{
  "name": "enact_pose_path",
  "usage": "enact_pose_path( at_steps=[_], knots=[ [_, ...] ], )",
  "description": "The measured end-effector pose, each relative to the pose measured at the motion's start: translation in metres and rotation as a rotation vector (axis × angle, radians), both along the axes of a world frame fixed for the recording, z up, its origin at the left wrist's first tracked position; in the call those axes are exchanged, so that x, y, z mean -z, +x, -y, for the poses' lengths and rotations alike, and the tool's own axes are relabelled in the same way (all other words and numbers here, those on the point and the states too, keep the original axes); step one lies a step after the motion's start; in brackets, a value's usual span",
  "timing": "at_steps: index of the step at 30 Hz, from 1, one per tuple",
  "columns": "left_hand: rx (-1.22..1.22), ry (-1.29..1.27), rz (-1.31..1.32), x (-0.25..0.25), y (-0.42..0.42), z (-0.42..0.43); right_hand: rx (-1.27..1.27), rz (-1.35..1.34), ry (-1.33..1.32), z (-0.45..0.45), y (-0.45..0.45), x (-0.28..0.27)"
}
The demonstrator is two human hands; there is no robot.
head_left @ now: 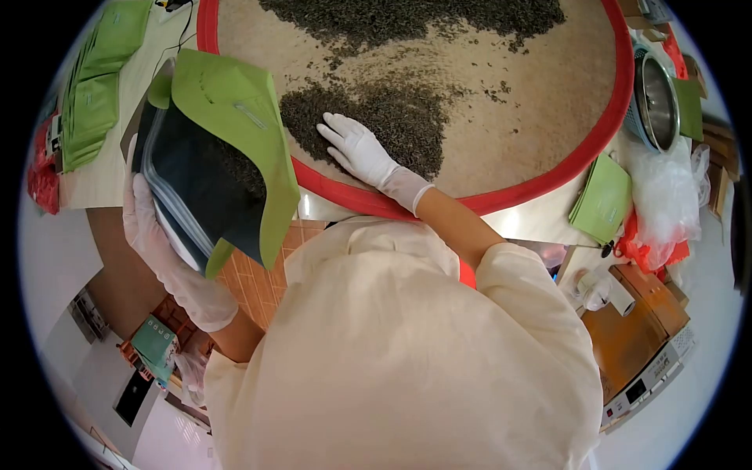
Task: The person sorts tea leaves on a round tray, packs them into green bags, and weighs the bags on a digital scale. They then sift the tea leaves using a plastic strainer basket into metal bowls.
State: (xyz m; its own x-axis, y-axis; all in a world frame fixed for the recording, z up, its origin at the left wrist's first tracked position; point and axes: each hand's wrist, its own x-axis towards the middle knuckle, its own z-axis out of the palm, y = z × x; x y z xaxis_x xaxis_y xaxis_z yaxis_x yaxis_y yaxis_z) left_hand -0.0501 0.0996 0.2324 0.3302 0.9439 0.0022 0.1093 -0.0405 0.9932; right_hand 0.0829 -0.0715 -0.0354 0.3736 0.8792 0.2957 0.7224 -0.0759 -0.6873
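Note:
My left hand [157,231], in a white glove, grips the side of a green pouch [270,149]. Its mouth gapes towards me, showing a dark lining, and some dark dried leaves [244,168] that look like tea lie inside. My right hand [360,150], also gloved, rests with fingers extended on a heap of the same leaves [399,117]. That heap lies near the front left of a big round tray [501,198] with a red rim. Parts of my left fingers are hidden behind the pouch.
A larger leaf pile [376,19] covers the tray's far side. Stacked green pouches [94,110] lie on the left, and more pouches [603,196] on the right. A metal bowl [658,102] stands by clear plastic bags [666,188]. Lower right is a cardboard box [627,337].

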Motion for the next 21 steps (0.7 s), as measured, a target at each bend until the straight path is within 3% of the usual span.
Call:
enact_pose_path(
  at_steps=[4, 9, 12, 15, 21],
  knots=[
    [-0.042, -0.034, 0.042, -0.005, -0.005, 0.002, 0.121, -0.115, 0.018, -0.014, 0.009, 0.006],
    [-0.079, -0.048, 0.029, -0.014, 0.004, 0.018, 0.112, -0.040, 0.040, -0.060, 0.027, -0.015],
    [-0.074, -0.054, 0.019, -0.014, 0.003, 0.020, -0.076, 0.182, 0.057, -0.088, 0.033, -0.017],
    [-0.066, -0.059, 0.015, -0.015, 0.001, 0.020, -0.278, 0.094, -0.148, -0.091, 0.038, -0.009],
    [-0.028, -0.068, 0.043, -0.013, 0.000, 0.018, -0.135, 0.076, -0.046, -0.006, 0.050, -0.008]
  ],
)
